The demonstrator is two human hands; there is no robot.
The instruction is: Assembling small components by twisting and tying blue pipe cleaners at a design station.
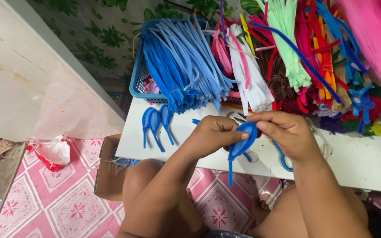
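Note:
Both my hands hold one blue petal-shaped piece (242,143) with a thin stem hanging down, just above the front edge of a low white table (358,163). My left hand (214,134) pinches its left side, and my right hand (285,132) grips its upper right tip. Three finished blue petal pieces (156,122) lie on the table to the left. Behind them a blue basket (138,81) holds a thick bundle of blue pipe cleaners (184,70).
Bundles of white (253,75), green (289,48), pink, red and brown pipe cleaners pile along the table's back. A cardboard box (104,169) stands on the pink tiled floor at left, near a crumpled plastic bag (53,152). My knees sit under the table edge.

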